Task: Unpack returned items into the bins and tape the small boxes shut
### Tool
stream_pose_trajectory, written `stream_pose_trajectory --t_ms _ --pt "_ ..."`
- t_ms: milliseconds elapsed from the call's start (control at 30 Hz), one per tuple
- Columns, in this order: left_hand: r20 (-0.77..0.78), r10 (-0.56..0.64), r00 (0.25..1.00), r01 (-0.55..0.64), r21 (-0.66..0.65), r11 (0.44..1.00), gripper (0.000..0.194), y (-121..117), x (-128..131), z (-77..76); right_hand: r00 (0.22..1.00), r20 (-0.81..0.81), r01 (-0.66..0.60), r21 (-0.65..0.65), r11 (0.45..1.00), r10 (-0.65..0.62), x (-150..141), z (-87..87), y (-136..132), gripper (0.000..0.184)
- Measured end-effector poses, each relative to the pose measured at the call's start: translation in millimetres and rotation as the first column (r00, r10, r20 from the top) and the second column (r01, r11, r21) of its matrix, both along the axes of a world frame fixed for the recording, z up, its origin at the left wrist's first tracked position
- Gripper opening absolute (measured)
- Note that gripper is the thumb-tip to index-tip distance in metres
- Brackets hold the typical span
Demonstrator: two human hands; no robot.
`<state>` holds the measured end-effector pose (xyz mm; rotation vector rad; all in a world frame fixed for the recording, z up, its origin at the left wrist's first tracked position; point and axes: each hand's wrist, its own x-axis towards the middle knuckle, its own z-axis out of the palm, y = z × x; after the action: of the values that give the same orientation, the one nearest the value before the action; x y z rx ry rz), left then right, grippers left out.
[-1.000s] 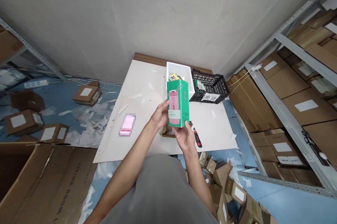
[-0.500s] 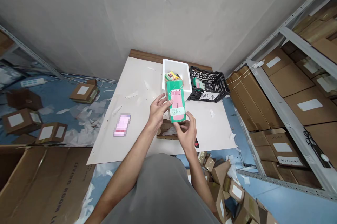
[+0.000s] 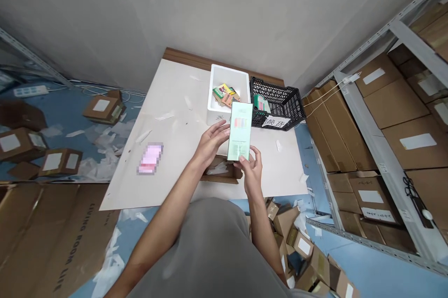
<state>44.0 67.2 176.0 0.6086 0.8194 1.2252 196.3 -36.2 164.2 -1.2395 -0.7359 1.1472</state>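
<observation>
A pale mint-green product box stands upright above the table, its face with colored bars and small print toward me. My right hand grips its lower end, thumb on the front and fingers at the right side. Beside the box's left edge is my left hand, fingers stretched out and slightly apart; I cannot tell if they touch it. Below, an open brown cardboard box with white packing inside lies on the table, partly hidden by my right hand.
A white bin holding small colorful boxes stands behind, next to a black plastic crate with a paper label. Paper scraps and a blurred pink item lie on the white table. Cartons fill the shelf and cover the floor.
The box has been turned from its green face with a pink picture to its pale printed face. My left hand has let go of its side. The view has shifted slightly.
</observation>
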Motion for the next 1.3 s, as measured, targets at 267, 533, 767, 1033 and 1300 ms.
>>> stream_pose_trajectory --t_ms 267,533,767,1033,1300 --pt "0.046 -0.120 0.992 0.121 -0.028 0.992 0.074 -3.7 17.9 1.7 0.857 -0.472 -0.293 -0.112 0.949 0.209 17.0 -13.4 11.6 0.060" --pt "-0.132 0.104 0.986 -0.104 0.006 0.995 0.102 1.5 25.6 -2.8 0.962 -0.152 -0.241 -0.076 0.967 0.228 50.2 -19.2 22.3 0.059" --pt "-0.166 0.052 0.985 -0.042 0.064 0.997 0.100 5.6 44.9 -6.3 0.966 -0.045 -0.254 -0.023 0.967 0.253 65.4 -28.7 27.9 0.070" --pt "-0.221 -0.119 0.968 0.142 0.091 0.986 0.089 0.6 54.5 10.9 0.956 -0.050 -0.290 0.011 0.957 0.291 88.3 -44.8 41.2 0.087" --pt "-0.282 -0.124 0.951 0.150 0.072 0.986 0.089 0.0 74.2 10.3 0.960 -0.071 -0.272 -0.007 0.962 0.271 111.4 -59.4 48.4 0.086"
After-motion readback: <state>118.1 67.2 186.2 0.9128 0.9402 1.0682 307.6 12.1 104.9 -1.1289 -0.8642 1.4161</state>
